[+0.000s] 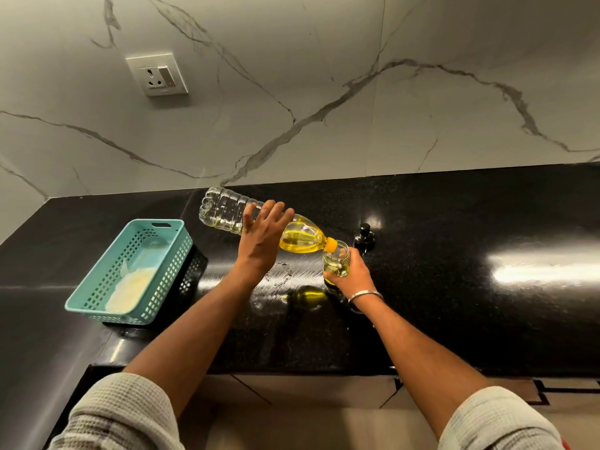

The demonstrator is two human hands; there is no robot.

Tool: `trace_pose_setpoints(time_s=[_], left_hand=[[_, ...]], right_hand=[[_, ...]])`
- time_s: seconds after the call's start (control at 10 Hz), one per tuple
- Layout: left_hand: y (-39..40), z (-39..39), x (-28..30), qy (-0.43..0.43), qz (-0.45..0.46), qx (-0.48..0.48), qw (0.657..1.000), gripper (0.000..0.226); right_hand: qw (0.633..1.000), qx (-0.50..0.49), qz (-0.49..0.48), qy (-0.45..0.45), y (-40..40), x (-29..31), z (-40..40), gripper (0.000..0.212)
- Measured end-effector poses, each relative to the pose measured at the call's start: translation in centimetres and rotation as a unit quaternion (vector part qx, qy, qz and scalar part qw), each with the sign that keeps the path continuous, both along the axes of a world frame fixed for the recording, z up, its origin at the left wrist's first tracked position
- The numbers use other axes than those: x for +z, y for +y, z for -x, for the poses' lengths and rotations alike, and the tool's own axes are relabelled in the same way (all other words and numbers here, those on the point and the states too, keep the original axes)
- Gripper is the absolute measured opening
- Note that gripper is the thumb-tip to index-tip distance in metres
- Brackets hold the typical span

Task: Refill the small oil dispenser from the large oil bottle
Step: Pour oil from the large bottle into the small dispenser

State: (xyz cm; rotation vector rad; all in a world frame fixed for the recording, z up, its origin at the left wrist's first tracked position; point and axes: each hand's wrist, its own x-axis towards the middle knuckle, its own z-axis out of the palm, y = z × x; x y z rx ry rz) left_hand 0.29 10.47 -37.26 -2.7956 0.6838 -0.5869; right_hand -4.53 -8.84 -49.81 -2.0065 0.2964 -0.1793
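Your left hand (263,237) curled over the large oil bottle (256,220), tipped nearly flat above the black surface (454,254), its orange neck at the mouth of the small glass dispenser (336,262), your right hand (352,274) wrapped round that dispenser, black pump cap (364,237) just behind, teal basket (130,271) well left.

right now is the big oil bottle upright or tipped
Tipped: the large oil bottle lies nearly level, base raised, its orange neck at the small dispenser's mouth.

you're in a home kitchen — polished black granite table (454,222) against a marble-veined wall (292,92), a wall socket (157,75), cabinet fronts (292,391) below, and a teal plastic basket (107,306) — cooking oil out.
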Motion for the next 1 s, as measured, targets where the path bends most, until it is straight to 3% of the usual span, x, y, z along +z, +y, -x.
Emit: trace_pose_setpoints(time_s=[1.0], left_hand=[[0.03,0.02,-0.09,0.009,0.004,0.001,1.0,0.079]], right_hand=[[1.0,0.003,-0.013,0.007,0.03,0.2,0.05,0.063]])
